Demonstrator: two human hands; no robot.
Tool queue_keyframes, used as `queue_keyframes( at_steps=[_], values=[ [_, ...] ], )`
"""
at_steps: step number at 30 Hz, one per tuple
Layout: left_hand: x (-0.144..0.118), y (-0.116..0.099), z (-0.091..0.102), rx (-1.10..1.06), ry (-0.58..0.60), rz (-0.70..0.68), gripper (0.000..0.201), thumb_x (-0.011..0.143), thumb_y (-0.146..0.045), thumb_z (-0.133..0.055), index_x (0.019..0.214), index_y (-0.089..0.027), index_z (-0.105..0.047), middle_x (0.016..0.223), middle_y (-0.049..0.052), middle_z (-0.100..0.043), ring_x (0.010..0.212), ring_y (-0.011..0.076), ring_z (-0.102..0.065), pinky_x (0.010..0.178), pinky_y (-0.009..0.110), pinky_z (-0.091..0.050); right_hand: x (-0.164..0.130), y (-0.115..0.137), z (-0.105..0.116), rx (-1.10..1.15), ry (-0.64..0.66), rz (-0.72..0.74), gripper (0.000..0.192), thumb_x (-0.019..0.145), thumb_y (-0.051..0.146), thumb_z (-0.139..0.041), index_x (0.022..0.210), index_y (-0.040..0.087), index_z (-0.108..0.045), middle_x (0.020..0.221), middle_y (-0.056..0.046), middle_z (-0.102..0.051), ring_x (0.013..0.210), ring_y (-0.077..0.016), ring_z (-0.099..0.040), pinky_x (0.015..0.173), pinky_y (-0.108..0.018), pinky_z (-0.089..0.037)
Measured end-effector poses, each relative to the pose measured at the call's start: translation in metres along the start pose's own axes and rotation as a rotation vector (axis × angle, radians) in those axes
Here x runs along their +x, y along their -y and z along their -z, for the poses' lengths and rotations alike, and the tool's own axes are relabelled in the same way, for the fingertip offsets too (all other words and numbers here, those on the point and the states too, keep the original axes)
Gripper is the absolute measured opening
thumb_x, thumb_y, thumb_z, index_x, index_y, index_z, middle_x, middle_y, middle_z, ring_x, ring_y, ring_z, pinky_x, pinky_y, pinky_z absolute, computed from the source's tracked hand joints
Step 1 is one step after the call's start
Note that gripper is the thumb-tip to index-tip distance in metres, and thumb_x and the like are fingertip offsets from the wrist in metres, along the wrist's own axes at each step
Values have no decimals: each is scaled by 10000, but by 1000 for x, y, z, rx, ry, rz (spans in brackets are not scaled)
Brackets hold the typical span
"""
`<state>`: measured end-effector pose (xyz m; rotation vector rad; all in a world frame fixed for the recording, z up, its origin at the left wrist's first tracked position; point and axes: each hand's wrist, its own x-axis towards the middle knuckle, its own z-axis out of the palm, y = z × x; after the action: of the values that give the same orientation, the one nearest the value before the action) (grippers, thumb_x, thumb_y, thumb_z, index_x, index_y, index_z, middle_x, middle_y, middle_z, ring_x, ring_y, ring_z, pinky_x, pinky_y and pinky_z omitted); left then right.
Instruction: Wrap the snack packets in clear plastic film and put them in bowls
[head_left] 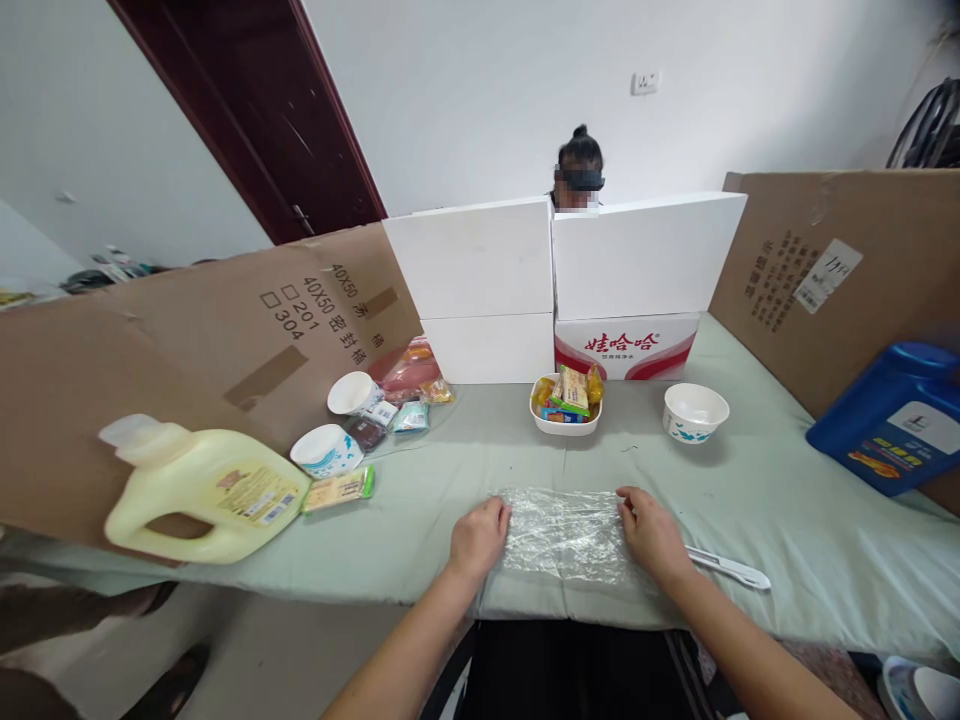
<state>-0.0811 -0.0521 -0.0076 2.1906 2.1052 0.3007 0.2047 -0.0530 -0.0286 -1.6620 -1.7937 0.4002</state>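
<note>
A sheet of clear plastic wrap (564, 530) lies flat on the pale green tablecloth (787, 520) near the front edge. My left hand (478, 535) rests on its left edge with the fingers curled onto the film. My right hand (651, 530) presses on its right edge. A white knife-like tool (731, 570) lies on the cloth just right of my right wrist. Beyond the wrap stands a white bowl filled with packaged snacks (565, 404), and an empty white paper bowl (695, 411) sits to its right.
A pale yellow detergent jug (202, 492) lies at the left, a blue jug (892, 415) at the right. Two paper cups (327, 450) and snack packets (390, 410) lie left of centre. White foam boxes (555, 270) and cardboard walls enclose the table; a person sits behind.
</note>
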Motion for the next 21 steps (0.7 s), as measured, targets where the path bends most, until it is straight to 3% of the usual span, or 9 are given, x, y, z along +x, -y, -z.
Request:
queue_keyframes(
  at_steps=[6, 9, 11, 13, 16, 18, 21],
  values=[
    [-2, 2, -6, 42, -28, -7, 227, 959, -277, -419, 964, -189, -628, 888, 63, -689, 787, 204, -646, 703, 284, -452, -5, -2, -2, -114, -5, 44, 311, 931, 241, -315, 1058, 190, -594, 1037, -90, -655, 881, -211, -642, 768, -344, -494],
    [-5, -7, 1, 33, -217, -77, 245, 936, -230, -428, 1096, -175, -606, 1012, 106, -658, 912, 241, -627, 809, 349, -477, -6, 0, -2, -166, -3, 59, 309, 940, 338, -373, 1121, 185, -571, 1061, -93, -650, 903, -219, -646, 752, -333, -492],
    [-10, -18, 4, -10, -326, -213, 271, 928, -200, -410, 1107, -172, -611, 1058, 129, -634, 982, 259, -604, 869, 393, -475, -7, 4, -2, -225, 23, 76, 345, 924, 369, -426, 1174, 165, -547, 1084, -106, -643, 910, -228, -649, 736, -329, -490],
    [-17, -32, 2, -76, -271, -430, 276, 923, -188, -406, 1086, -190, -629, 1076, 116, -635, 1034, 255, -591, 920, 412, -467, -6, 9, -3, -274, 62, 95, 328, 913, 320, -442, 1180, 160, -548, 1086, -104, -645, 877, -217, -656, 713, -314, -483],
    [-26, -49, -3, -123, -44, -703, 320, 918, -239, -463, 1215, -223, -581, 1277, 81, -581, 1246, 261, -485, 1065, 453, -378, 0, 10, -1, -291, 80, 113, 278, 918, 223, -395, 1118, 192, -586, 1049, -72, -661, 819, -181, -657, 692, -284, -471],
    [-28, -53, -7, -102, 62, -724, 450, 912, -300, -506, 1358, -252, -464, 1459, 60, -431, 1382, 275, -324, 1136, 503, -270, 8, 7, 4, -294, 56, 112, 284, 926, 207, -368, 1090, 201, -599, 1041, -64, -665, 836, -179, -652, 714, -283, -472],
    [-27, -51, -10, -61, 145, -655, 592, 910, -359, -520, 1458, -295, -308, 1562, 44, -247, 1446, 292, -160, 1155, 572, -161, 18, 1, 16, -309, -7, 83, 306, 930, 205, -342, 1087, 175, -604, 1046, -90, -655, 879, -204, -635, 757, -317, -478]
  ],
)
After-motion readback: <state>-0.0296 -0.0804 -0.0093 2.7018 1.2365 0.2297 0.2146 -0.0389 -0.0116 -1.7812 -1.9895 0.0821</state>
